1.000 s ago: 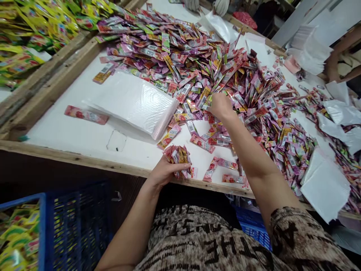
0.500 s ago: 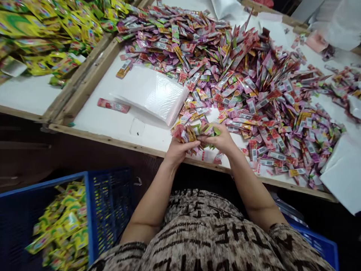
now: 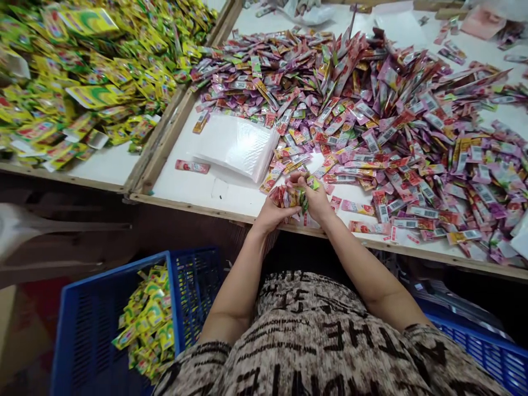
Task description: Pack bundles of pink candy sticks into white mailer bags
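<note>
So the biggest thing here is the white table (image 3: 181, 187), wood edging and all, and I'll place stuff by the plastic stack (image 3: 235, 144) lying on it. Behind the stack and way off to its right there's a massive heap (image 3: 350, 110) of pink and purple sticks. Left of the stack, past a wooden divider, is a yellow pile (image 3: 124, 88). Lower down, to the stack's near left, sits a blue crate (image 3: 82, 330) with yellow packets (image 3: 152, 319) in it. Both hands are just off the stack's near right corner: the left hand (image 3: 272, 212) is part closed round a bunch (image 3: 292, 198) of sticks, thumb along the near side. The right hand (image 3: 317, 201) has its fingers bent in at the bunch's right end, can't tell if they're gripping. One loose stick (image 3: 192, 166) lies near left of the stack.
</note>
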`<state>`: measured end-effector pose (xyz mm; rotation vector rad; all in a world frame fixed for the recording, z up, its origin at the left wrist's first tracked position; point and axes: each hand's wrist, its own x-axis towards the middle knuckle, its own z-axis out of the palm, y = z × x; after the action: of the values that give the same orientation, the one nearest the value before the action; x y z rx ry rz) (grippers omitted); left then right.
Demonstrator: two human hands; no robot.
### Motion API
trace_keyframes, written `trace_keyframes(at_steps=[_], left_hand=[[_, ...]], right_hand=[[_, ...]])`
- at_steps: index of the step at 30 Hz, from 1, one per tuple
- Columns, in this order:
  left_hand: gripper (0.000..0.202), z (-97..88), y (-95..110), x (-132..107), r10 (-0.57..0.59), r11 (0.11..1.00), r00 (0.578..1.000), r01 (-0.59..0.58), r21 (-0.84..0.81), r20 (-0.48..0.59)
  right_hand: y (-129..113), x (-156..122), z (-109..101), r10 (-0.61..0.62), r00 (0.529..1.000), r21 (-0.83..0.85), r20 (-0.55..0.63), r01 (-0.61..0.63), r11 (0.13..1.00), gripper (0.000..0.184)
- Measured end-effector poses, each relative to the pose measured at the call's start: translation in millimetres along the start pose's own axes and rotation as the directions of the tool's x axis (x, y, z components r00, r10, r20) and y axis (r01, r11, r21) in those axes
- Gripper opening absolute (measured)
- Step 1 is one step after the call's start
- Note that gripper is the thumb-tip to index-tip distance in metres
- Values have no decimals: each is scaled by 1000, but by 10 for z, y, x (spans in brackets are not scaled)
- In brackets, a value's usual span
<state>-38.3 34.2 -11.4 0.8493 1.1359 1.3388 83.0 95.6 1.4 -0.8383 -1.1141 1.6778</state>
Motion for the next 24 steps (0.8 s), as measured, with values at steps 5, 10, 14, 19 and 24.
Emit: trace_keyframes(at_steps=[5, 10, 14, 19, 24], left_hand=[[66, 74, -37, -10, -5, 999, 1000, 5, 38, 13], [63, 76, -55, -34, 69, 992, 998, -67, 111, -10], [76, 19, -4, -37, 131, 986, 991, -130, 106, 1], [72, -41, 54, -40, -115, 986, 992, 108, 127, 49], [61, 25, 80, -38, -104, 975, 992, 88, 202, 67]], right_hand=[[-23, 24, 13, 7, 998, 52, 66, -11, 999, 52], [-16, -2, -29, -24, 994, 57, 107, 18, 998, 58], [31, 1, -40, -16, 998, 107, 53, 10, 994, 52], [80, 26, 6, -37, 996, 0, 87, 37, 999, 54], [43, 24, 7, -259, 955, -271, 144, 290, 918, 45]])
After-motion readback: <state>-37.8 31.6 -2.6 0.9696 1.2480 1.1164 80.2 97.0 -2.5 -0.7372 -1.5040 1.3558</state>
